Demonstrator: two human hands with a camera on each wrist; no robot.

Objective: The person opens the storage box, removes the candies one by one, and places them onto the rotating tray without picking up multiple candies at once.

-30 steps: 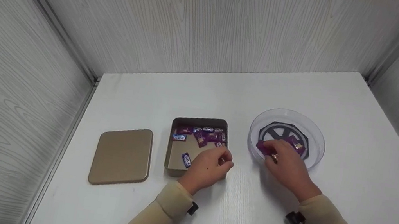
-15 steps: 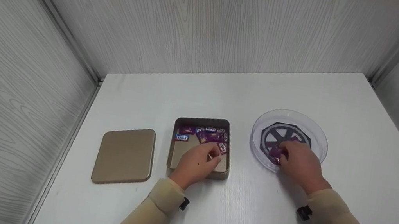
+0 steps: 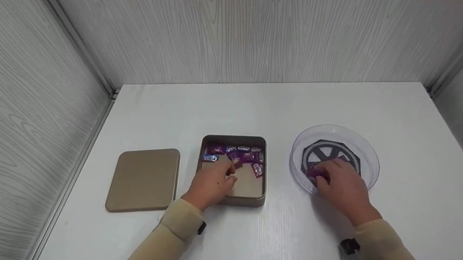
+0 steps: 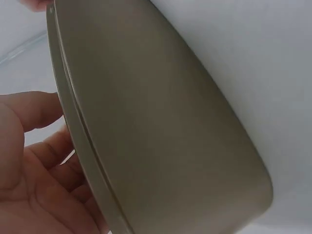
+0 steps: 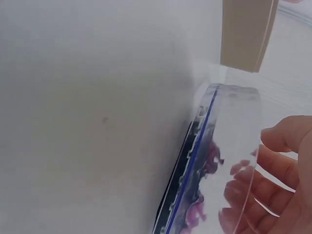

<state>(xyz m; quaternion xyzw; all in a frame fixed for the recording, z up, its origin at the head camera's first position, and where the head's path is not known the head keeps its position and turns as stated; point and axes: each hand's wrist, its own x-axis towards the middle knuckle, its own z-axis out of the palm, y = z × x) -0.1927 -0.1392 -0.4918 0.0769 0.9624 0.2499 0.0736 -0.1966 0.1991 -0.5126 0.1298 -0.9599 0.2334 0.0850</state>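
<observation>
My left hand (image 3: 210, 184) reaches over the front left of an open tan tin (image 3: 243, 201), thumb and index finger apart. A purple-wrapped candy (image 3: 234, 158) lies just beyond its fingertips; in the left wrist view the tin's wall (image 4: 156, 122) hides the fingertips. My right hand (image 3: 344, 188) reaches into a clear round dish (image 3: 371, 160), fingers loosely bent. A purple-wrapped candy (image 3: 316, 172) lies by those fingertips. Through the clear wall in the right wrist view, candies (image 5: 196, 214) lie on the dish floor, seemingly apart from the fingers.
Purple and blue candies (image 3: 210, 157) lie mostly along the tin's back and right side. Left of the tin, its flat tan lid (image 3: 143, 180) rests on the white table (image 3: 234, 112). Pale wood-grain panels (image 3: 247, 27) stand around the table's back and sides.
My left hand has moved left across the tin and now covers where a blue candy lay. My right hand has shifted slightly right within the dish, and the candies by its fingertips have shifted.
</observation>
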